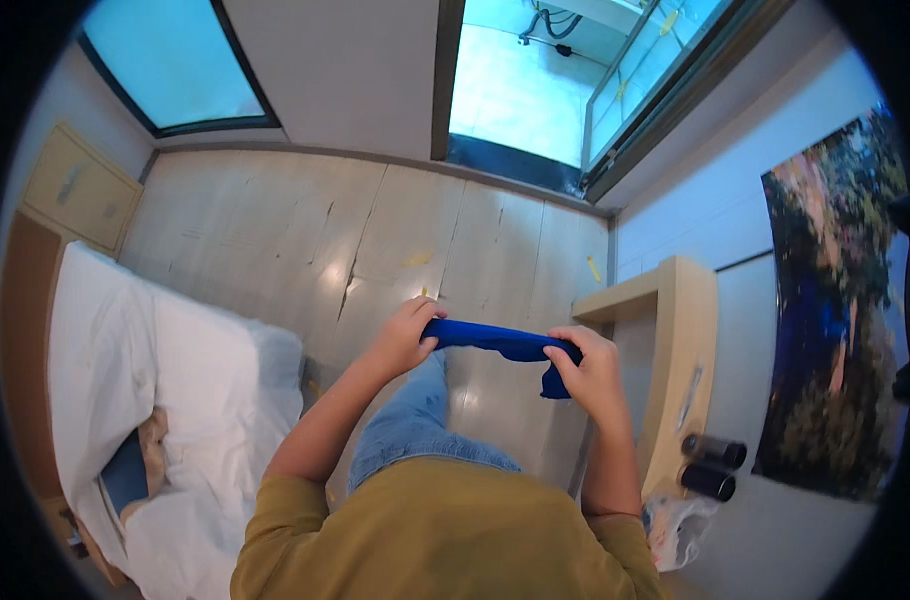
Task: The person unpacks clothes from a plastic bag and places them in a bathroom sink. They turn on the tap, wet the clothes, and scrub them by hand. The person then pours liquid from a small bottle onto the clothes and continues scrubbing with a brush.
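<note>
A strip of blue cloth (pixel 500 341), folded or bunched, is stretched nearly level between my two hands over the floor. My left hand (pixel 410 337) grips its left end between thumb and fingers. Around the right end my right hand (pixel 590 367) is closed, and a short flap of the cloth hangs below the thumb on that side. What kind of article the cloth is, I cannot tell.
White bedding covers a bed (pixel 207 375) at the left. On the right stands a light wooden desk or shelf (pixel 676 360) with two dark cups (pixel 710 480) and a plastic bag (pixel 680 529). Ahead is an open doorway (pixel 530 97).
</note>
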Action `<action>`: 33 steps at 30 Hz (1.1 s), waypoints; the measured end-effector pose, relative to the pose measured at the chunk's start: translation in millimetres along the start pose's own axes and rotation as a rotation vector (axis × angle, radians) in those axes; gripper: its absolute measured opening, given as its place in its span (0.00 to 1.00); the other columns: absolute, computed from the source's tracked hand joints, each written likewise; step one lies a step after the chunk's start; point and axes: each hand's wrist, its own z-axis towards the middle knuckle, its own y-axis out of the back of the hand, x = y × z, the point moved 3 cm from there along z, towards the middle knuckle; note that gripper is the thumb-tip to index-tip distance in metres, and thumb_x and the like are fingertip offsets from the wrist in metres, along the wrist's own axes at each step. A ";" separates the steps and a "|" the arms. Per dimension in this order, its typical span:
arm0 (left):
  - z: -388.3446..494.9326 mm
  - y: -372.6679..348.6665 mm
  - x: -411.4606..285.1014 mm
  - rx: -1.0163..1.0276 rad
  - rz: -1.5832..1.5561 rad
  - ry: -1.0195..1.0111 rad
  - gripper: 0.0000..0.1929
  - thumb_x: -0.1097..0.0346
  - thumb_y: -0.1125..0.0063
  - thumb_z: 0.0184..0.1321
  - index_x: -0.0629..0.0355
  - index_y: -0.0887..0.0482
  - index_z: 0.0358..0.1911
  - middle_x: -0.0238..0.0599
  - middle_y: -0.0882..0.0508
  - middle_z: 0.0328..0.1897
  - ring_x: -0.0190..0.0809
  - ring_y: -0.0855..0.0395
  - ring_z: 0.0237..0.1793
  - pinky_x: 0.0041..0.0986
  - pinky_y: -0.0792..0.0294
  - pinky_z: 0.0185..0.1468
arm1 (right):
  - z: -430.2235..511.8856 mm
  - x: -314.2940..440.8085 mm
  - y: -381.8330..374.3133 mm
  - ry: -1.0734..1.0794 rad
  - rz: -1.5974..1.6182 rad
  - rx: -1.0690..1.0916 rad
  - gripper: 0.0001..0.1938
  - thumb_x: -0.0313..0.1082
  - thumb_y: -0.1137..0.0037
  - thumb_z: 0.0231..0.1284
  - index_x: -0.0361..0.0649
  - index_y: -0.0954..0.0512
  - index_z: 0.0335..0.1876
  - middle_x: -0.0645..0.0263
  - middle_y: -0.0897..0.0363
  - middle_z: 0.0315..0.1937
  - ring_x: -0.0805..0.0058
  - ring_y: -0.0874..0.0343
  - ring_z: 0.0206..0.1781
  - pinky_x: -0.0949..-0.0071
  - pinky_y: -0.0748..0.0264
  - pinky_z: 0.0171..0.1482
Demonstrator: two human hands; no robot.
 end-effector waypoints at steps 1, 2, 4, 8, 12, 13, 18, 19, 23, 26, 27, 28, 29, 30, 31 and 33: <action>33.8 -1.0 21.2 0.051 0.004 0.015 0.15 0.74 0.42 0.48 0.59 0.20 0.42 0.48 0.18 0.39 0.55 0.20 0.43 0.38 0.28 0.47 | 34.8 -5.8 -0.9 -0.016 -0.031 0.006 0.09 0.31 0.36 0.54 0.36 0.18 0.40 0.53 0.17 0.34 0.57 0.18 0.36 0.67 0.23 0.40; 68.8 -1.0 38.6 0.094 0.007 0.017 0.15 0.74 0.42 0.47 0.59 0.21 0.42 0.48 0.18 0.38 0.55 0.20 0.43 0.37 0.28 0.47 | 68.1 -11.3 1.2 -0.036 -0.059 0.009 0.09 0.30 0.37 0.55 0.35 0.18 0.39 0.53 0.17 0.32 0.60 0.18 0.34 0.69 0.23 0.39; 129.9 -3.6 63.5 0.191 -0.079 0.108 0.15 0.72 0.40 0.47 0.60 0.21 0.42 0.49 0.18 0.37 0.54 0.19 0.42 0.36 0.28 0.46 | 128.3 -23.6 13.1 -0.100 -0.102 0.030 0.09 0.32 0.38 0.57 0.35 0.18 0.39 0.53 0.17 0.30 0.61 0.18 0.32 0.70 0.24 0.38; 247.2 -0.3 89.7 0.404 -0.287 0.290 0.16 0.64 0.33 0.51 0.61 0.22 0.42 0.47 0.18 0.35 0.51 0.18 0.41 0.35 0.28 0.45 | 233.3 -54.3 41.4 -0.253 -0.014 0.044 0.09 0.35 0.39 0.60 0.37 0.18 0.39 0.56 0.17 0.27 0.63 0.18 0.29 0.71 0.25 0.35; 365.0 -10.2 119.0 0.345 -0.199 0.032 0.16 0.62 0.33 0.57 0.61 0.21 0.45 0.44 0.17 0.37 0.43 0.17 0.40 0.33 0.27 0.45 | 333.5 -111.5 65.4 -0.319 0.146 0.035 0.09 0.33 0.40 0.62 0.34 0.18 0.39 0.66 0.18 0.27 0.80 0.23 0.31 0.78 0.26 0.37; 393.8 -15.4 130.9 0.318 -0.205 -0.020 0.15 0.64 0.34 0.58 0.61 0.21 0.46 0.44 0.16 0.38 0.42 0.17 0.40 0.32 0.26 0.45 | 358.9 -128.7 70.6 -0.324 0.188 0.023 0.09 0.32 0.40 0.62 0.34 0.18 0.39 0.68 0.18 0.28 0.83 0.24 0.32 0.79 0.27 0.38; 526.4 -36.4 204.6 0.442 -0.306 0.214 0.14 0.69 0.37 0.61 0.61 0.20 0.49 0.42 0.15 0.40 0.39 0.16 0.40 0.32 0.25 0.46 | 496.4 -219.7 101.7 -0.391 0.324 0.102 0.09 0.32 0.41 0.63 0.33 0.19 0.34 0.72 0.22 0.25 0.87 0.28 0.29 0.82 0.30 0.33; 555.9 -40.3 216.8 0.477 -0.301 0.341 0.13 0.69 0.38 0.61 0.61 0.20 0.49 0.42 0.14 0.40 0.39 0.16 0.40 0.32 0.25 0.46 | 533.2 -234.3 110.7 -0.334 0.306 0.100 0.09 0.33 0.42 0.64 0.33 0.19 0.33 0.72 0.22 0.25 0.87 0.29 0.29 0.82 0.31 0.33; 657.2 -37.9 238.2 0.332 -0.377 0.441 0.09 0.65 0.42 0.66 0.64 0.17 0.42 0.37 0.16 0.34 0.34 0.19 0.37 0.28 0.26 0.44 | 652.8 -275.6 130.6 -0.258 0.272 0.103 0.11 0.34 0.41 0.64 0.34 0.20 0.30 0.74 0.24 0.22 0.89 0.32 0.27 0.82 0.34 0.30; 733.3 -45.3 247.4 0.352 -0.442 0.494 0.16 0.55 0.47 0.69 0.63 0.16 0.38 0.33 0.19 0.29 0.30 0.24 0.33 0.26 0.30 0.39 | 727.2 -302.0 148.2 -0.318 0.226 0.074 0.12 0.36 0.38 0.61 0.32 0.20 0.30 0.69 0.24 0.19 0.86 0.31 0.25 0.79 0.33 0.29; 756.3 -49.1 251.8 0.393 -0.410 0.555 0.17 0.54 0.48 0.69 0.63 0.16 0.38 0.33 0.19 0.29 0.30 0.24 0.32 0.25 0.31 0.38 | 749.7 -311.1 153.0 -0.358 0.244 0.087 0.12 0.36 0.38 0.61 0.32 0.20 0.31 0.69 0.24 0.19 0.86 0.30 0.25 0.79 0.33 0.28; 778.5 -53.7 252.7 0.386 -0.410 0.546 0.20 0.50 0.50 0.70 0.62 0.17 0.41 0.31 0.20 0.30 0.29 0.26 0.32 0.24 0.33 0.38 | 771.1 -320.1 155.6 -0.418 0.266 0.100 0.11 0.36 0.38 0.61 0.32 0.19 0.32 0.69 0.23 0.20 0.86 0.30 0.25 0.79 0.33 0.28; 799.8 -61.3 254.3 0.348 -0.484 0.593 0.20 0.50 0.50 0.70 0.63 0.17 0.42 0.31 0.20 0.31 0.29 0.26 0.33 0.24 0.33 0.39 | 792.5 -327.2 155.0 -0.425 0.311 0.093 0.11 0.35 0.38 0.61 0.33 0.19 0.33 0.69 0.23 0.20 0.86 0.29 0.25 0.79 0.32 0.28; 820.1 -72.2 254.6 0.310 -0.558 0.641 0.20 0.51 0.50 0.70 0.63 0.18 0.44 0.31 0.20 0.33 0.29 0.25 0.34 0.24 0.32 0.40 | 812.7 -334.2 152.3 -0.454 0.359 0.086 0.10 0.34 0.38 0.60 0.33 0.19 0.35 0.68 0.22 0.21 0.86 0.29 0.25 0.79 0.31 0.28; 842.8 -84.4 254.9 0.256 -0.648 0.645 0.20 0.51 0.49 0.70 0.63 0.19 0.45 0.31 0.20 0.34 0.29 0.25 0.35 0.24 0.31 0.41 | 833.1 -342.3 149.4 -0.503 0.425 0.079 0.10 0.34 0.39 0.60 0.33 0.19 0.37 0.68 0.21 0.22 0.86 0.28 0.24 0.79 0.30 0.29; 892.1 -107.1 260.2 0.350 -0.609 0.587 0.19 0.55 0.49 0.72 0.66 0.21 0.51 0.37 0.17 0.43 0.32 0.22 0.43 0.26 0.29 0.48 | 872.6 -351.4 139.2 -0.435 0.302 0.141 0.09 0.30 0.41 0.62 0.33 0.20 0.43 0.69 0.20 0.29 0.87 0.25 0.31 0.83 0.27 0.33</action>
